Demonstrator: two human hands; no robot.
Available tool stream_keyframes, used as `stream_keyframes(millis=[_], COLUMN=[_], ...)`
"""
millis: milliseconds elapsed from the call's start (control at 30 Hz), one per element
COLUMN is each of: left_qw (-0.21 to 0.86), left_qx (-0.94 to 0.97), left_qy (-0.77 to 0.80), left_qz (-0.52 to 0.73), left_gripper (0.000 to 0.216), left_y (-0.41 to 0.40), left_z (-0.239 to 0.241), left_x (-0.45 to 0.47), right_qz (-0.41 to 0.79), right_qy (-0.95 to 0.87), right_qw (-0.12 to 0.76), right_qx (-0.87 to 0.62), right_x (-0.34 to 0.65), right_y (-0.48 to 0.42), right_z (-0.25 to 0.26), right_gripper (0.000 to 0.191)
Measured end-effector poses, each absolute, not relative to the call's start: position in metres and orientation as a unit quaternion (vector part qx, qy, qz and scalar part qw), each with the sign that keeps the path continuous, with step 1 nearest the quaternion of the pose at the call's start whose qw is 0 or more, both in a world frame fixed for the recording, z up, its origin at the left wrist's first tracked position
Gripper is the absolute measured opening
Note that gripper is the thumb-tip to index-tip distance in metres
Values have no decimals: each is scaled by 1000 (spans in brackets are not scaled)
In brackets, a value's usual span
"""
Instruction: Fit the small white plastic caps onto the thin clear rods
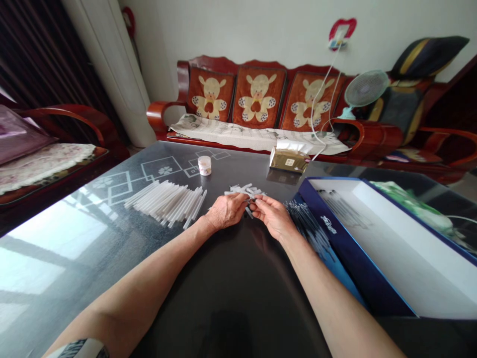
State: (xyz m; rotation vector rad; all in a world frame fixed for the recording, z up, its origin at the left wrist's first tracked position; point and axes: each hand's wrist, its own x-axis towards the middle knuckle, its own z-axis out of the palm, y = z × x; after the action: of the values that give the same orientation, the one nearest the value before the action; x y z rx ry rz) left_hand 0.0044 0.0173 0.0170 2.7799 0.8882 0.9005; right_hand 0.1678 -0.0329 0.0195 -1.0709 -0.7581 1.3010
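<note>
Short white piece (249, 213) mid-table, sticking out between both hands. Left hand (224, 211) fingers curled, pinched on it. Right hand (273, 217) fingertips bunched close at same spot, grip unclear. Pile of short white pieces (246, 190) just beyond fingertips. Long white tubes (167, 201) heaped left; dark sticks (309, 226) right, beside blue box (335, 233). Small jar (204, 165), tissue box (288, 159) farther back on dark glass table (231, 288).

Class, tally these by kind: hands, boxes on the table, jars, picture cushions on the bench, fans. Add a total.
Hands: 2, left hand, right hand
Boxes: 2, tissue box, blue box
Jar: 1
Picture cushions: 3
Fan: 1
Total: 9
</note>
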Motion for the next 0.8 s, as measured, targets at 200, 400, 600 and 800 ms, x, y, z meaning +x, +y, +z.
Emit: stream_keyframes(millis=[200,400,600,800], left_qw=[39,39,40,46], left_qx=[912,915,915,916], left_qy=[286,287,293,292], left_qz=[291,282,275,273], left_gripper=[24,24,22,24], left_y=[17,16,17,17], left_z=[17,16,16,15], left_x=[5,6,6,5], right_qz=[563,548,548,538], right_qy=[-316,-333,-341,-343], right_qw=[613,612,607,604], right_qx=[-456,-463,-463,-478], right_x=[168,165,165,165], right_y=[-32,-31,-30,-30], right_z=[16,11,9,7], right_gripper=[22,28,30,32])
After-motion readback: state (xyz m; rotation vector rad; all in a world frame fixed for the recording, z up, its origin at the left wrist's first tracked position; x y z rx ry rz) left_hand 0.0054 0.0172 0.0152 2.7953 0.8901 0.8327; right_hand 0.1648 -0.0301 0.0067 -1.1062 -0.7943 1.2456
